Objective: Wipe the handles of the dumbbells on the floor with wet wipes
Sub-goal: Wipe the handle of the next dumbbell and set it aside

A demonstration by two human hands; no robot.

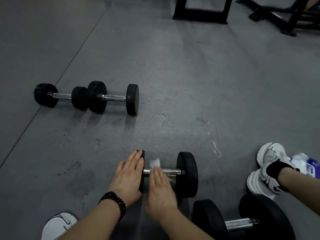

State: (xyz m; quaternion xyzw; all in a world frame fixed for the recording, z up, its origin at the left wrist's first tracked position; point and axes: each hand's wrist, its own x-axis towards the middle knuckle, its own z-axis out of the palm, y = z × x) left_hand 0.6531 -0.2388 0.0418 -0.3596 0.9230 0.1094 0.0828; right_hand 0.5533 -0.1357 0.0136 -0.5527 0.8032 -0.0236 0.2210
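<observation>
Four black dumbbells on the grey rubber floor [173, 75]. Nearest the middle, a round-headed dumbbell [187, 174] with a chrome handle [170, 171] lying crosswise. Left hand [129, 175], fingers straight and flat, pressed against that dumbbell's left head [142, 163]; grip open, holding nothing. Beaded bracelet [113, 203] on the left wrist. Right hand [161, 189] laid over the left part of the handle, fingers straight, pressing a white wet wipe [155, 162] onto the bar; wipe bunched and poking out beyond the fingertips, probably wrapped partly round the bar, though hidden under the palm. Right grip flat rather than curled.

Just right of and nearer than that dumbbell, a larger dumbbell [242, 220], cut by the bottom edge. Well away to the upper left of the central dumbbell, two more end to end and touching: a small dumbbell [60, 97] and a wider-plated dumbbell [113, 97].

Right of the central dumbbell, a white and black sneaker [267, 168] with a black sock, and beside it a blue and white wipes pack [306, 164]. Lower left, another white sneaker [57, 226]. Far beyond, black equipment frames [200, 13]. Wet streaks [214, 148] glinting on the floor just right of the dumbbell's far side.
</observation>
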